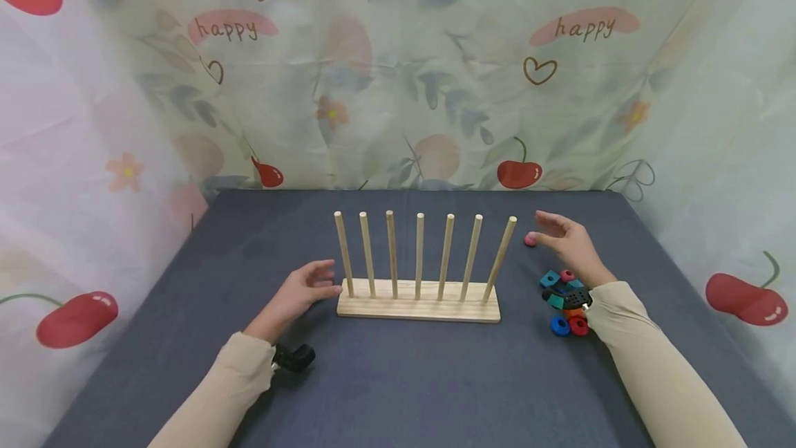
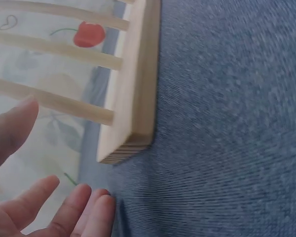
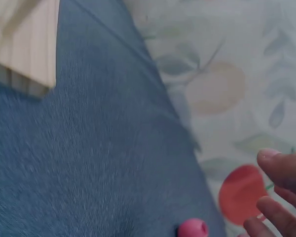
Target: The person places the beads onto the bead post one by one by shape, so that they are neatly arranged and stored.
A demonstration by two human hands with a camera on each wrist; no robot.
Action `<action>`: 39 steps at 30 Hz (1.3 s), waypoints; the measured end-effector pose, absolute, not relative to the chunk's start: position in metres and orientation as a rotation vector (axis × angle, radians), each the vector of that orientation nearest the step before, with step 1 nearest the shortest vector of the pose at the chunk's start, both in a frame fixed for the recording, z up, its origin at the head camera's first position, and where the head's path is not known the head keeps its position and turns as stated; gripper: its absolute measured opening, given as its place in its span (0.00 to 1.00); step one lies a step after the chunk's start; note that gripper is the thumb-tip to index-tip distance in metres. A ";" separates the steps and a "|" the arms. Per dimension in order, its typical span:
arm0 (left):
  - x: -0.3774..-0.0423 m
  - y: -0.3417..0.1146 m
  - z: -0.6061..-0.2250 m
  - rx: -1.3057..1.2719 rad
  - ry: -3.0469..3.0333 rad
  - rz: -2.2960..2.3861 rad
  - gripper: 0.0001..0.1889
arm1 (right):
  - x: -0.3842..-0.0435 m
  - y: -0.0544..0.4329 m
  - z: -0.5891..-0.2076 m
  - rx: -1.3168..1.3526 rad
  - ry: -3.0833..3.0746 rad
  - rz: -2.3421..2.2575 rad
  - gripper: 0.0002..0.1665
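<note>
A wooden peg rack (image 1: 418, 310) with several upright dowels stands mid-table. Beside its left end is my left hand (image 1: 305, 289), thumb and fingers spread apart; the left wrist view shows these fingers (image 2: 71, 210) near the base's corner with nothing between them. My right hand (image 1: 569, 244) hovers to the right of the rack with fingers apart. Just by its thumb is a pink bead (image 1: 530, 239). In the right wrist view that pink bead (image 3: 193, 228) appears clear of the fingers (image 3: 281, 217), at the bottom edge.
Under my right wrist lies a cluster of small coloured pieces: a teal block (image 1: 550, 278), a blue ring (image 1: 560, 326), a red ring (image 1: 579, 326) and others partly hidden. A dark cloth covers the table (image 1: 410, 386). A printed curtain (image 1: 398, 88) hangs behind and at both sides.
</note>
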State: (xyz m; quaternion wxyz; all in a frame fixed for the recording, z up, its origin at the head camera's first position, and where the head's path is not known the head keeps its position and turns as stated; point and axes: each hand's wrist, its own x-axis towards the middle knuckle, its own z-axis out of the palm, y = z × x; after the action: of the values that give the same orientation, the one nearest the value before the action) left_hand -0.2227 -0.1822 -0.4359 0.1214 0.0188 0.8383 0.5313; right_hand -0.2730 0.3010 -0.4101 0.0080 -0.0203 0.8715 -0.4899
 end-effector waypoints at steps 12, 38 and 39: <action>-0.233 -0.183 -0.446 0.154 2.410 1.509 0.38 | -0.303 0.313 -0.428 0.080 2.604 -1.428 0.44; -0.240 -0.174 -0.451 0.263 2.546 1.190 0.43 | -0.317 0.309 -0.444 0.204 2.587 -1.439 0.34; -0.240 -0.174 -0.452 0.254 2.552 1.188 0.43 | -0.317 0.309 -0.444 0.204 2.589 -1.434 0.34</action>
State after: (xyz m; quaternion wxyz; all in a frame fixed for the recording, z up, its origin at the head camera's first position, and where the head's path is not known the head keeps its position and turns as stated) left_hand -0.2397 -0.1744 -0.4518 0.1570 0.0888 0.8917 0.4151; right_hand -0.3170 0.3088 -0.4439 0.0874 0.0685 0.8693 -0.4817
